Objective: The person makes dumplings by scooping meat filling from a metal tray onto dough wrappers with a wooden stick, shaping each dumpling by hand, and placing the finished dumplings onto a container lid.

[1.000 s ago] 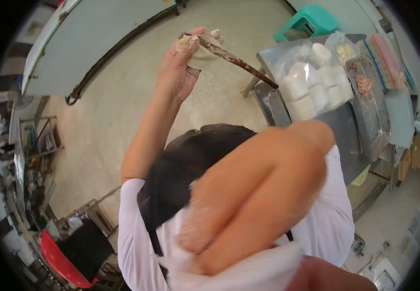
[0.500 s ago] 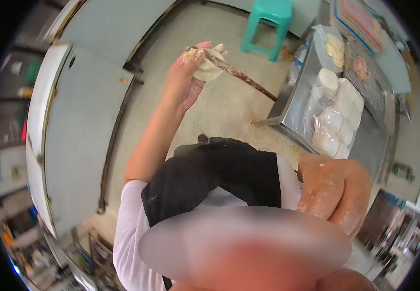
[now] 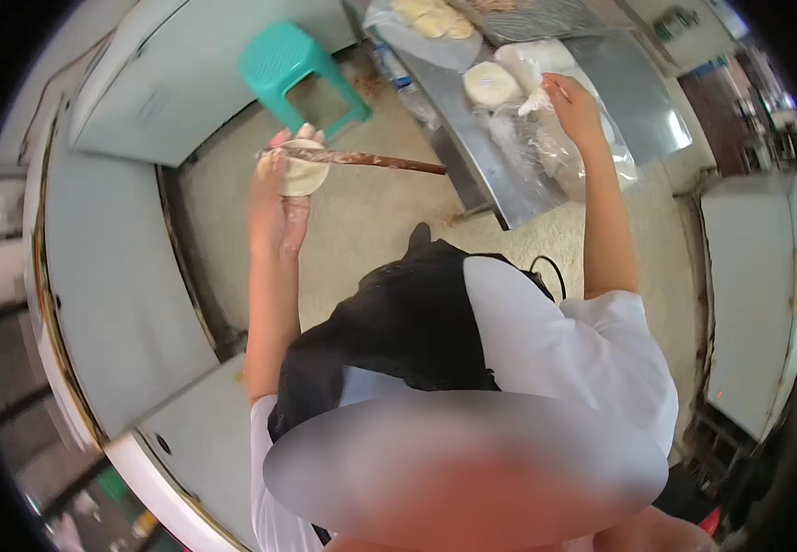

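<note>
My left hand (image 3: 279, 198) is closed around a round, pale dough wrapper (image 3: 303, 177) and a brown stick (image 3: 389, 162). The stick lies across the wrapper, smeared with a pale paste toward the hand, and its bare end points right. My right hand (image 3: 571, 106) reaches over the steel table, fingers pinched on the crumpled edge of a clear plastic bag (image 3: 545, 152). Beneath and beside the bag lie stacks of white wrappers (image 3: 492, 86), partly hidden by the plastic.
A green plastic stool (image 3: 292, 69) stands on the floor beyond my left hand. The steel table (image 3: 472, 166) has a corner facing me. Yellowish dough pieces (image 3: 435, 18) lie on plastic at its far end. A long grey-white cabinet (image 3: 122, 285) runs along my left.
My right hand has gone from beside my chest out to the bag on the table. My view has turned right. The left hand keeps the wrapper and stick.
</note>
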Tool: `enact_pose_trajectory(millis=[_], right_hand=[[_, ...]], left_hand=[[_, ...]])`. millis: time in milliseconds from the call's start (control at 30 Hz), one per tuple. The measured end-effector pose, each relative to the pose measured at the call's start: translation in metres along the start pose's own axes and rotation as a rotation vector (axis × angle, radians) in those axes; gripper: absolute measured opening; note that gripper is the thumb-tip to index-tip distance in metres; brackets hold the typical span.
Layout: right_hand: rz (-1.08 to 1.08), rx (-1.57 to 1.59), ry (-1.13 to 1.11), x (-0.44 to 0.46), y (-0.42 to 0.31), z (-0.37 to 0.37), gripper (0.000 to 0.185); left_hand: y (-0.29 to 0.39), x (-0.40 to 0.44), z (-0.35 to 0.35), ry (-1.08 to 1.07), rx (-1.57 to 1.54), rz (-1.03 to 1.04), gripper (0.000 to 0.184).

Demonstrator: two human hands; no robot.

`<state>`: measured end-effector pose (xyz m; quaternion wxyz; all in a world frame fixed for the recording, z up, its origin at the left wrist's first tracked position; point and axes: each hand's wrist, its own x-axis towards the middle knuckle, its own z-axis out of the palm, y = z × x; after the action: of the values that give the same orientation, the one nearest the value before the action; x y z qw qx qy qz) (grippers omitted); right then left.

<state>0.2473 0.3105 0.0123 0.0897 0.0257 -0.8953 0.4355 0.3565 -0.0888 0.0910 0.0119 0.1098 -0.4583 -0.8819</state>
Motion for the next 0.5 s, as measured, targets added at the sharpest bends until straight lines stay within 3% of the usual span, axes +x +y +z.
enact_pose_trajectory(millis=[100, 133, 300, 400, 500], right_hand=[[-0.027, -0.154, -0.03, 0.01, 0.02, -0.002, 0.031], [-0.045, -0.184, -0.024, -0.082, -0.011, 0.0, 0.03], [0.076, -0.528, -0.242, -0.154, -0.039, 0.015, 0.028], [0.253, -0.897, -0.48, -0.196, -0.092, 0.043, 0.022], [0.049, -1.058, -0.215, -0.205, -0.068, 0.068, 0.013]], left_hand=[[0.007, 0.06, 0.01, -0.053, 0.021, -0.048, 0.034], [0.011, -0.017, -0.025, -0.111, 0.009, -0.009, 0.034], [0.012, 0.006, -0.023, -0.236, -0.004, -0.109, 0.035], [0.013, 0.011, -0.043, -0.363, -0.02, -0.183, 0.036], [0.004, 0.042, -0.047, -0.489, -0.014, -0.27, 0.038]])
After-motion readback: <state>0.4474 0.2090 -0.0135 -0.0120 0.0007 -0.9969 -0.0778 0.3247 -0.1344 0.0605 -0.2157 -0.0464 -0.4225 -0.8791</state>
